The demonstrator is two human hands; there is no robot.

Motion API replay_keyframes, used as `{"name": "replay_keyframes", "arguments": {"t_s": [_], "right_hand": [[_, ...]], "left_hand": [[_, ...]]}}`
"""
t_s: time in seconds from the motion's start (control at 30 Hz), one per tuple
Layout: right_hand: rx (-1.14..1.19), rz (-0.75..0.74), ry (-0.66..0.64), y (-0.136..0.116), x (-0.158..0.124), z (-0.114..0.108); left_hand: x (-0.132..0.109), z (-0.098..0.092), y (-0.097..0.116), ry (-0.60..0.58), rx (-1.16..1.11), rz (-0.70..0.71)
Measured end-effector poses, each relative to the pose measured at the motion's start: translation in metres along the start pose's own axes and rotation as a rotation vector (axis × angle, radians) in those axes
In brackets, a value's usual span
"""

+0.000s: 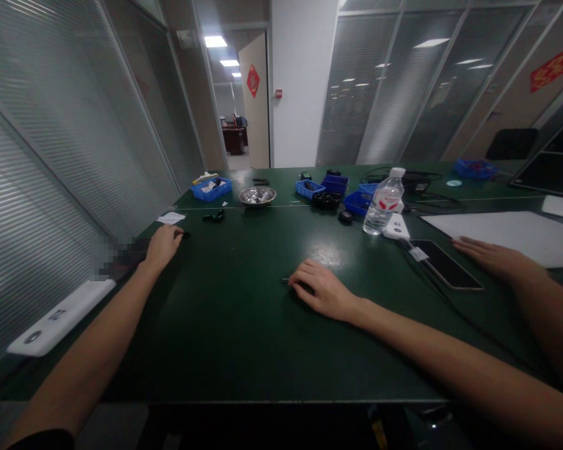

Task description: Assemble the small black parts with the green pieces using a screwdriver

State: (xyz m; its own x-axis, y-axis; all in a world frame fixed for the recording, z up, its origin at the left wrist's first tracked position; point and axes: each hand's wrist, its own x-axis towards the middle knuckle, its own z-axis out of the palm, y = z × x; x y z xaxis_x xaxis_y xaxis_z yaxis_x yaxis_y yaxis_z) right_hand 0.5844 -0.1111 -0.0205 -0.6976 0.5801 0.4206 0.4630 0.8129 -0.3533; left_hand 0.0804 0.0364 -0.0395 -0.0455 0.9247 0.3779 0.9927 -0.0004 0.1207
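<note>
On the left side of the green table (225,325), my left hand (163,247) has its fingers closed on a small black piece (184,234), whose exact kind I cannot make out. My right hand (323,289) rests at the middle of the table, fingers curled in a pinch. A thin metal pin-like tip (285,280) sticks out from them to the left; the rest of it is hidden. Just beyond my left hand lie a white paper (171,217) and a small black part (214,216).
Further back stand a metal bowl (258,197) of small pieces and blue trays (212,190). At the right are a water bottle (385,203), a phone (445,265), cables and another person's hand (497,256) beside a white board (511,234). A white power strip (60,319) lies left.
</note>
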Motion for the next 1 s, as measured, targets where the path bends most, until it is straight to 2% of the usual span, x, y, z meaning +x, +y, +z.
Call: {"name": "replay_keyframes", "arguments": {"t_s": [0.33,0.47,0.57,0.7,0.8,0.87,1.0], "right_hand": [[-0.01,0.007,-0.003,0.002,-0.002,0.0],[-0.018,0.004,0.004,0.004,-0.002,0.001],[-0.024,0.001,0.016,0.006,-0.001,0.003],[-0.032,-0.003,0.027,0.006,-0.001,0.004],[-0.032,0.004,0.037,0.005,-0.002,0.003],[-0.029,0.006,0.038,0.004,-0.003,0.002],[-0.024,0.002,0.037,0.004,-0.004,0.001]], "left_hand": [[-0.008,-0.006,0.01,0.013,-0.069,-0.03],[-0.005,-0.013,0.029,0.033,-0.14,-0.004],[-0.009,-0.026,0.064,0.067,-0.225,0.085],[-0.041,-0.049,0.138,0.039,-0.495,0.317],[-0.079,-0.061,0.192,-0.102,-0.695,0.478],[-0.103,-0.064,0.218,-0.225,-0.8,0.543],[-0.133,-0.06,0.242,-0.416,-0.856,0.623]]}}
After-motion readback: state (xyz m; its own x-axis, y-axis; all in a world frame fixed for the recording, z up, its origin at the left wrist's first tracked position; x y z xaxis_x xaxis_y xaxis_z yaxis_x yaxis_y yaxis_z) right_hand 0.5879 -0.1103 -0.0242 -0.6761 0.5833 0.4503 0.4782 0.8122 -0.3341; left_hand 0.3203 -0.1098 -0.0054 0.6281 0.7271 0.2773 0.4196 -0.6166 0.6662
